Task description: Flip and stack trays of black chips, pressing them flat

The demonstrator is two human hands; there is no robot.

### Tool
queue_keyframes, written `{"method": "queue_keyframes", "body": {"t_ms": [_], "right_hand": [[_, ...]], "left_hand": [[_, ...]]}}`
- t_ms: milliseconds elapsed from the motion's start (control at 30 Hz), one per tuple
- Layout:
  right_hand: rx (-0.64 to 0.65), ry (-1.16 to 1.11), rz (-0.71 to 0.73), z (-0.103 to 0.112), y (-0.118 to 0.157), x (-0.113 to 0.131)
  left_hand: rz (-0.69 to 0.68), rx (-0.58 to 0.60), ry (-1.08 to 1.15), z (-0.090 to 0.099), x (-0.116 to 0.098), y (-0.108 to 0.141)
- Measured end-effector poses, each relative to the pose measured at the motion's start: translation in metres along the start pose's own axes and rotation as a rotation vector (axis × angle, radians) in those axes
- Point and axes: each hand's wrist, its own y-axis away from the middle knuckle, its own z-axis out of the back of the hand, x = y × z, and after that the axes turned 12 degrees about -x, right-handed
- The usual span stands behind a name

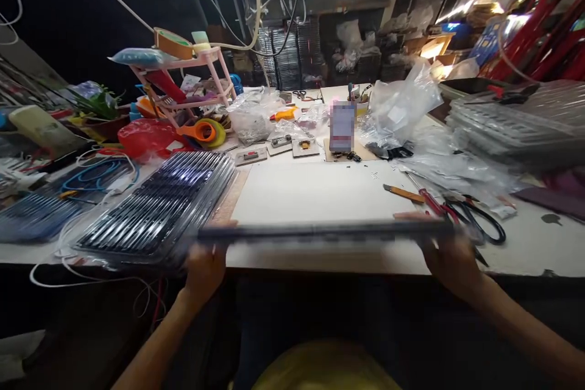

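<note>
A long, dark, flat object (315, 231), blurred by motion and seen nearly edge-on, spans the front of the white work surface (297, 189). My left hand (205, 265) is closed on its left end, and my right hand (450, 256) grips the right end. Just left of my left hand lies a clear plastic tray (159, 201) with rows of dark, slim parts. Near my right hand are a red screwdriver (429, 198), black-handled scissors (479, 219) and an orange cutter knife (403, 193).
A phone-like device (342, 127) stands at the back centre. Orange and yellow tape rolls (204, 131) and a pink rack (183, 82) are at back left. Plastic bags (402, 103) and stacked clear trays (516, 128) fill the right. Cables hang overhead.
</note>
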Motion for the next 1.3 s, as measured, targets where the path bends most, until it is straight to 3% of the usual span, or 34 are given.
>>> {"method": "queue_keyframes", "body": {"t_ms": [67, 200, 367, 533, 667, 767, 867, 967, 1033, 1200, 1300], "right_hand": [[-0.01, 0.105, -0.184, -0.008, -0.019, 0.008], [0.227, 0.207, -0.323, -0.04, -0.038, 0.011], [0.39, 0.407, -0.391, -0.071, -0.034, 0.005], [0.427, 0.486, -0.39, -0.062, -0.013, 0.009], [0.314, 0.375, -0.294, -0.055, 0.007, 0.003], [0.215, 0.373, -0.223, -0.06, 0.01, -0.005], [0.16, 0.424, -0.193, -0.069, 0.009, -0.01], [0.082, 0.328, -0.208, -0.072, 0.009, -0.011], [0.055, 0.169, -0.314, -0.07, 0.009, -0.008], [-0.063, -0.226, -0.822, -0.054, -0.006, 0.019], [-0.104, -0.537, -0.919, -0.048, -0.02, 0.036]], "left_hand": [[0.092, 0.016, -0.106, -0.003, -0.008, -0.025], [0.29, 0.287, -0.348, -0.029, -0.015, -0.05], [0.381, 0.397, -0.417, -0.064, -0.003, -0.039], [0.389, 0.457, -0.25, -0.048, 0.011, -0.016], [0.451, 0.388, 0.057, -0.036, 0.015, -0.001], [0.501, 0.317, 0.113, -0.038, 0.017, -0.001], [0.51, 0.353, 0.17, -0.038, 0.02, -0.005], [0.493, 0.405, 0.26, -0.033, 0.021, -0.005], [0.448, 0.41, 0.273, -0.031, 0.017, -0.001], [0.385, 0.432, 0.197, -0.031, 0.008, 0.004], [0.471, 0.408, 0.299, -0.029, 0.011, 0.004]]}}
